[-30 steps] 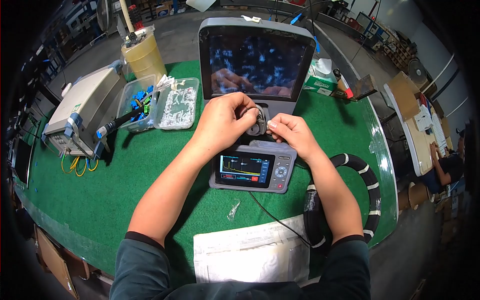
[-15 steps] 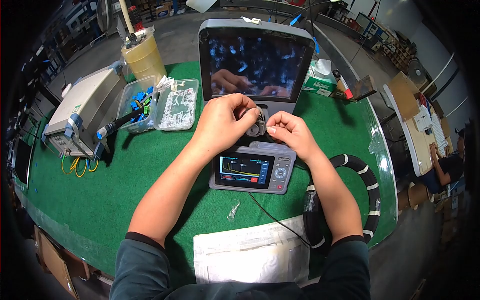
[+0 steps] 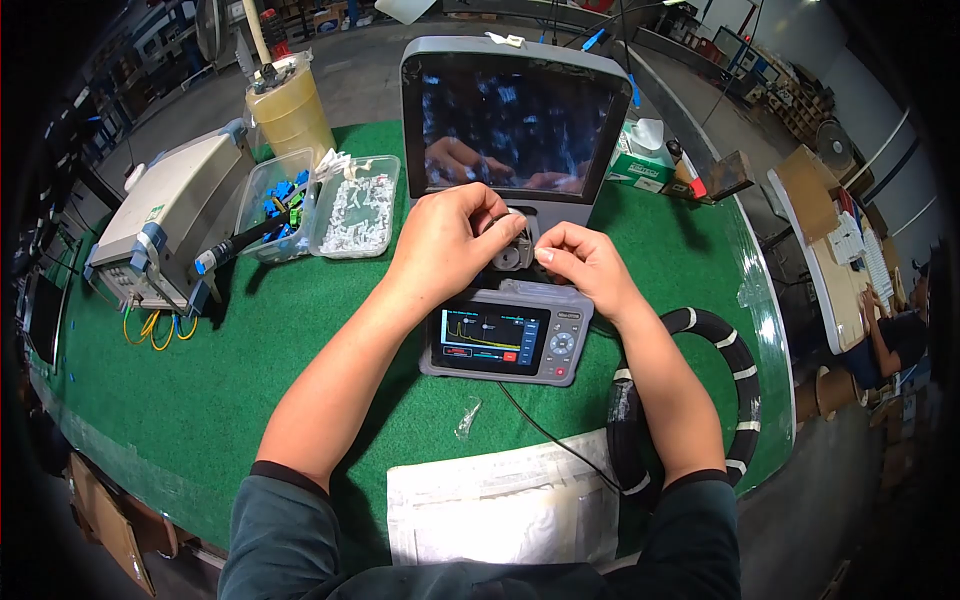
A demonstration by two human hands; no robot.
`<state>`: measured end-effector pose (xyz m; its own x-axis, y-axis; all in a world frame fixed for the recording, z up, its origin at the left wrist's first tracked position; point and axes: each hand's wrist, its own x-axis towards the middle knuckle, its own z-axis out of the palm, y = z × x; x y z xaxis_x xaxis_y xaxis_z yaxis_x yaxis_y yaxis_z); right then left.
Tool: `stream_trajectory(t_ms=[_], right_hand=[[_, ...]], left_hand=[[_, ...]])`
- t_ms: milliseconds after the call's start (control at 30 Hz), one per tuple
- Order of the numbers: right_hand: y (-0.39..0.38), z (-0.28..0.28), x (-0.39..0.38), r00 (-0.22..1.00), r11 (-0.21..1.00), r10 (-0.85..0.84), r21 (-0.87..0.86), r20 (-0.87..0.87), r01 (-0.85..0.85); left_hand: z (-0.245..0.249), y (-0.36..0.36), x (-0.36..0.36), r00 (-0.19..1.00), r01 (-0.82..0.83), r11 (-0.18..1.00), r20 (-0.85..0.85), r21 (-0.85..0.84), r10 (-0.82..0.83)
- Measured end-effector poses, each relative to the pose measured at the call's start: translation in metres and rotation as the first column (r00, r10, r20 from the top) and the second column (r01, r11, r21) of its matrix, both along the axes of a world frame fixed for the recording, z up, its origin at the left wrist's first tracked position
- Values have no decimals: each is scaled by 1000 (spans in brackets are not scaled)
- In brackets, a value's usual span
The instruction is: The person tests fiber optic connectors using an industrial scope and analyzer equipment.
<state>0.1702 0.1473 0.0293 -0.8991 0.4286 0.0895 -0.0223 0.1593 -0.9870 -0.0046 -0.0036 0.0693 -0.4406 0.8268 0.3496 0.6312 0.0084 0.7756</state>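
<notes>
My left hand (image 3: 445,245) is closed, thumb and forefinger pressed together at a small grey rounded part (image 3: 514,256) at the foot of the grey-framed screen (image 3: 515,125). What those fingers grip is hidden. Just to the right of that part, my right hand (image 3: 588,270) makes a pinch; whatever lies between its fingertips is too small to name. Below both hands a grey handheld tester (image 3: 505,335) lies with its display lit, showing a yellow trace on black. A dark cable (image 3: 550,430) runs from it toward a black wrapped coil (image 3: 741,370).
To the left stand a beige instrument (image 3: 180,220), a clear tub of blue and green connectors (image 3: 280,215) and a tub of small white pieces (image 3: 358,215). White papers (image 3: 500,510) lie in front, a green tissue box (image 3: 640,160) behind right. A person (image 3: 890,330) sits far right.
The view has shifted very slightly. Both hands keep nearly the same pose around the small grey part, with only tiny finger movement.
</notes>
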Motion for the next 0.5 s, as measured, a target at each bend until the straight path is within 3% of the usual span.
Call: stream_trajectory(t_ms=[267,500], right_hand=[[1,-1,0,1000,1000,-8,18,1,8],[1,-4,-1,1000,1000,3,13,2,-3]], left_hand=[[-3,0,-2,998,67,995,-12,75,-67],[1,-1,0,999,33,999,15,-2,-33]])
